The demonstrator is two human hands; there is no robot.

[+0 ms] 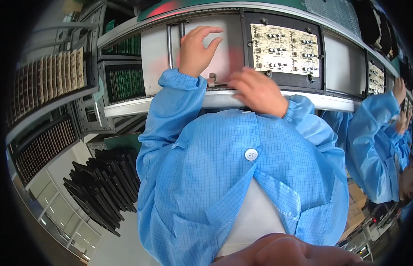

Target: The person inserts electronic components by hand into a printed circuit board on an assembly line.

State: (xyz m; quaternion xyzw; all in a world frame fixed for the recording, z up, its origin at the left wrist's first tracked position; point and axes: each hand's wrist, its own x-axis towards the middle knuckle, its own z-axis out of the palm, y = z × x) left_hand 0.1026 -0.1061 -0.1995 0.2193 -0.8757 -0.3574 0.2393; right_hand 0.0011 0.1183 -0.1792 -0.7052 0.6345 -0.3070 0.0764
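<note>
My left hand [196, 54] is over the pale bed of the conveyor line. Its thumb and forefinger are curved apart, with nothing between them. Beside it, a metal rod [169, 48] and a spring-like bar cross the line. My right hand [263, 93] is at the front rail [299, 101], smeared by motion, so its fingers do not read clearly. Near its fingertips a small metal bracket [212, 80] sits at the rail. Just beyond that hand lies a black carrier tray [299, 80] with a cream circuit board panel [284, 49] carrying several black cylindrical components.
At left, racks hold upright brown boards [51, 82] and green boards [125, 82]. Black trays [102, 188] stand stacked on edge at lower left. To the right, a co-worker's blue sleeve [375, 142] reaches toward another board [376, 79] on the line.
</note>
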